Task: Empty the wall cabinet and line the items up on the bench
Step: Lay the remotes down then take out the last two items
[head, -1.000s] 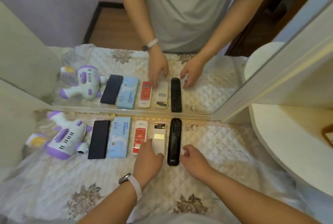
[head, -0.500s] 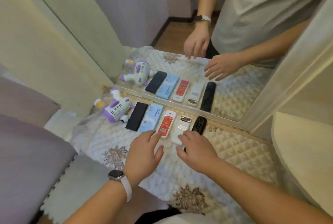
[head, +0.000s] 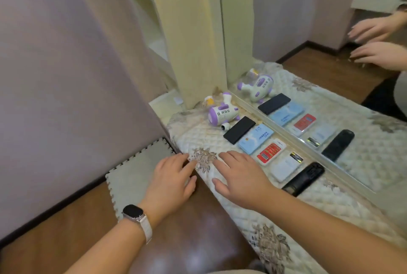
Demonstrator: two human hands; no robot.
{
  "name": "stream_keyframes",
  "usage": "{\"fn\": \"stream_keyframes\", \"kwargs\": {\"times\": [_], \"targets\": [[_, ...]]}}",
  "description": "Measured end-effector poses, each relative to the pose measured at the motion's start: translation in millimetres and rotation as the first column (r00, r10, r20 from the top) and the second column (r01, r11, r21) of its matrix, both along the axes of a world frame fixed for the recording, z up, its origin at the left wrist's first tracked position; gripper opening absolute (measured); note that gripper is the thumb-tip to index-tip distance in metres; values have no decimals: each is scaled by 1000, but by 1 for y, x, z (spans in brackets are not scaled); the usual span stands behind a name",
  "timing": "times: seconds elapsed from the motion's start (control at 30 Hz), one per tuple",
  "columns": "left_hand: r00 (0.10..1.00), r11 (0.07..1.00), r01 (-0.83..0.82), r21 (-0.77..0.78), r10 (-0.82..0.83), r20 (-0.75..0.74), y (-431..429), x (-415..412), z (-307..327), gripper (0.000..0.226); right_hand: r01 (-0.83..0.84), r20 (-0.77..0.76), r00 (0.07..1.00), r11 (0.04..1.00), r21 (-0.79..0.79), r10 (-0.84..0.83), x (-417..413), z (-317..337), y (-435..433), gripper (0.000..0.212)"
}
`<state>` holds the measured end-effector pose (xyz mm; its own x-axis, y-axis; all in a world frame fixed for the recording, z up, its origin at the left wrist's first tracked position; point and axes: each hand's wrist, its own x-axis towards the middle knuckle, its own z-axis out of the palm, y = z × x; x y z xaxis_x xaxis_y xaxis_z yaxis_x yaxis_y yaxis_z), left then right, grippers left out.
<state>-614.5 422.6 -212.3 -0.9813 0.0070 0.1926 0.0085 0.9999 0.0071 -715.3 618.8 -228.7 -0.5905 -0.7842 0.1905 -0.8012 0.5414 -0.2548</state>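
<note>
Several items lie in a row on the quilted bench [head: 326, 205], along the mirror's foot: a purple-and-white toy [head: 222, 113], a black slab [head: 239, 130], a light blue box [head: 256, 138], a red-and-white remote [head: 271, 151], a white remote [head: 286, 166] and a black remote [head: 304, 179]. My left hand [head: 170, 182] hovers at the bench's front edge, fingers relaxed, holding nothing. Beside it, my right hand [head: 240, 177] is spread flat over the quilt, near the red-and-white remote, and is empty too.
A mirror [head: 330, 57] behind the row repeats the items and both hands. A cream panel [head: 189, 37] stands at the bench's left end. Below lie a grey foam mat [head: 136, 170] and brown wood floor [head: 193, 240]. A mauve wall fills the left.
Both hands drew back from the remotes toward the bench's near-left edge and opened. The view swung left, so the row now runs diagonally and the floor shows.
</note>
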Motion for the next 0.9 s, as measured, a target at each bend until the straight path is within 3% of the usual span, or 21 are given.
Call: {"fn": "stream_keyframes", "kwargs": {"times": [0.5,0.7,0.9], "targets": [[904,910,-403,94,412,-113,-179,256,-2,41,-329,-128,933,941,74,336,190,47,-227,44],[789,793,-591,148,606,-102,-238,384,9,43,-539,-178,817,836,105,549,293,56,-328,46],[605,615,-760,209,788,-117,-273,494,17,45,-692,-200,686,712,118,700,379,64,-409,49]]}}
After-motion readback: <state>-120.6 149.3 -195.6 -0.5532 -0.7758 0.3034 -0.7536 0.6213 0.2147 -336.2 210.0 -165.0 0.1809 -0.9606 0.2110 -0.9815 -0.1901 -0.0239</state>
